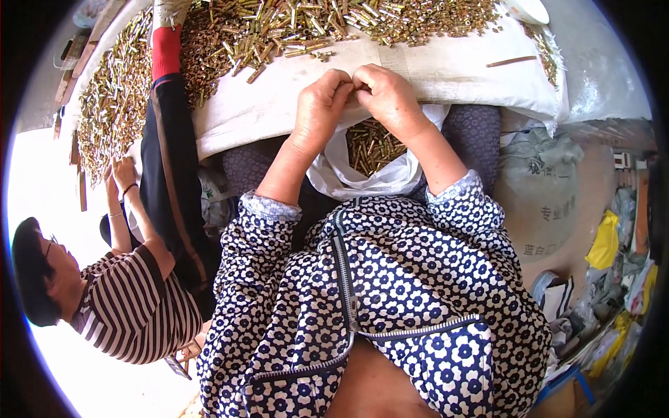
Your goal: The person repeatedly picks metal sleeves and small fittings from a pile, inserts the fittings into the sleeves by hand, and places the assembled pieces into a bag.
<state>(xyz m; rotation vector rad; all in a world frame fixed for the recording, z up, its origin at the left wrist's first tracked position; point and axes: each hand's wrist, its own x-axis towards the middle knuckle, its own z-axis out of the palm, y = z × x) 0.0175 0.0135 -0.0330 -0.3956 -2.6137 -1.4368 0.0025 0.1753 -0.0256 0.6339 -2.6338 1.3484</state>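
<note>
My left hand [323, 99] and my right hand [387, 96] meet fingertip to fingertip over the near edge of a white cloth-covered table [446, 73]. Both are closed in a pinch, thumbs against forefingers. Whatever lies between the fingers is too small and too hidden to name. Just below them, in my lap, an open white plastic bag [334, 173] holds many slim brass-coloured metal pieces [375, 146]. Beyond my hands, a broad heap of small brass-coloured metal parts [300, 28] covers the table, some long and tube-like, others short and nut-like.
At left a person in a striped shirt [139, 306] has both hands [120, 174] at the table's edge. Another dark-trousered leg with a red sock [166, 52] rests across the table. A thin brown stick [512, 61] and a white bowl [527, 10] lie right. Sacks [536, 188] stand below.
</note>
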